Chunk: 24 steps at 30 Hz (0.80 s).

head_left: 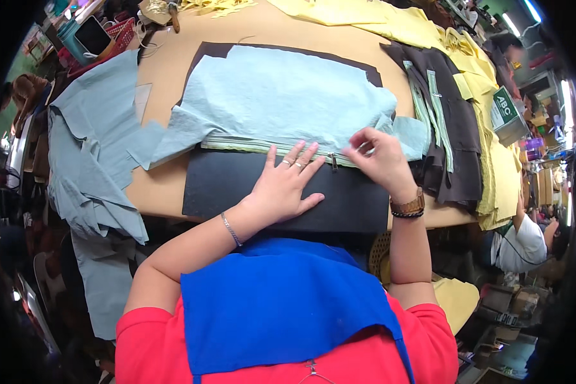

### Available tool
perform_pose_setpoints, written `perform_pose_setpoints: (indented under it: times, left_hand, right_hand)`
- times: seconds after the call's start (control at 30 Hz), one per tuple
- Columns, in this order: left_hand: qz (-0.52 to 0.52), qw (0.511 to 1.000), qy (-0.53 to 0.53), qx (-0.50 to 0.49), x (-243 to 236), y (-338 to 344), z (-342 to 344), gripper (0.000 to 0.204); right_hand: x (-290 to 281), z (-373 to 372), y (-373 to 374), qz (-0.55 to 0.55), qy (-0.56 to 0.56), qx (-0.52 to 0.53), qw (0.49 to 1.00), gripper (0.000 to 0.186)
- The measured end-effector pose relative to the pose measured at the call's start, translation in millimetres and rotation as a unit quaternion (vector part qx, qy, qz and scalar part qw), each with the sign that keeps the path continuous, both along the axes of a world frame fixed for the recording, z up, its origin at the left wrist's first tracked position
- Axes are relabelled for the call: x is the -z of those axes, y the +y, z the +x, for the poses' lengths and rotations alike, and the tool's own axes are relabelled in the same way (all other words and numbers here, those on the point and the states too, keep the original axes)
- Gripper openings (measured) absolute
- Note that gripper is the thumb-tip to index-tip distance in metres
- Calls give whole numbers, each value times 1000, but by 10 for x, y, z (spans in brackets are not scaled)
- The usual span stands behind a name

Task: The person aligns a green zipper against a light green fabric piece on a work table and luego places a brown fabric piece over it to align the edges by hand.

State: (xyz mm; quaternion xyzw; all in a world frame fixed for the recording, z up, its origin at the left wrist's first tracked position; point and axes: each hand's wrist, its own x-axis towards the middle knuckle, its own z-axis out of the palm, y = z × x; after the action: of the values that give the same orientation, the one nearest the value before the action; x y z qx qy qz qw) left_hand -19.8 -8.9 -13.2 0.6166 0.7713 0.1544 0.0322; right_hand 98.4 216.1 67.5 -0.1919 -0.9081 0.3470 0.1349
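A light blue fabric piece [281,89] lies on a black board [249,182], with a pale green zipper strip [240,142] along its near edge and a metal zipper pull [335,162] hanging from it. My left hand [286,182] lies flat, fingers spread, its fingertips on the strip and its palm on the board. My right hand [381,160] is at the strip's right part beside the pull, fingers curled in a pinch; what they hold, if anything, is too small to make out.
Blue fabric [96,179] lies at left on the tan table [163,195]. Dark pieces with zippers [461,166], yellow fabric [499,192] and a green-white box [507,112] are at right. A red basket [118,45] sits back left. Other people [525,240] work at the right.
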Motion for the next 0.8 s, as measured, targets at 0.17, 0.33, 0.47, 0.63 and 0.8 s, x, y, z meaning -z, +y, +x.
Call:
perform_pose_setpoints:
  times: [0.17, 0.33, 0.47, 0.63, 0.8]
  left_hand:
    - [6, 1000, 5, 8, -2, 9, 11, 79]
    - [13, 1000, 10, 5, 16, -24, -1, 78]
    - [10, 1000, 5, 3, 12, -7, 12, 78]
    - [15, 1000, 6, -1, -3, -14, 10, 78]
    - [10, 1000, 15, 3, 2, -5, 17, 78]
  right_hand:
    - [229, 55, -149, -41, -35, -24, 998, 30]
    - [195, -23, -162, -4, -45, -17, 999, 16]
    - [160, -116, -138, -16, -17, -11, 1000, 18]
    - [261, -253, 62, -154, -23, -24, 988, 24]
    - [446, -291, -15, -217, 2, -10, 976, 24]
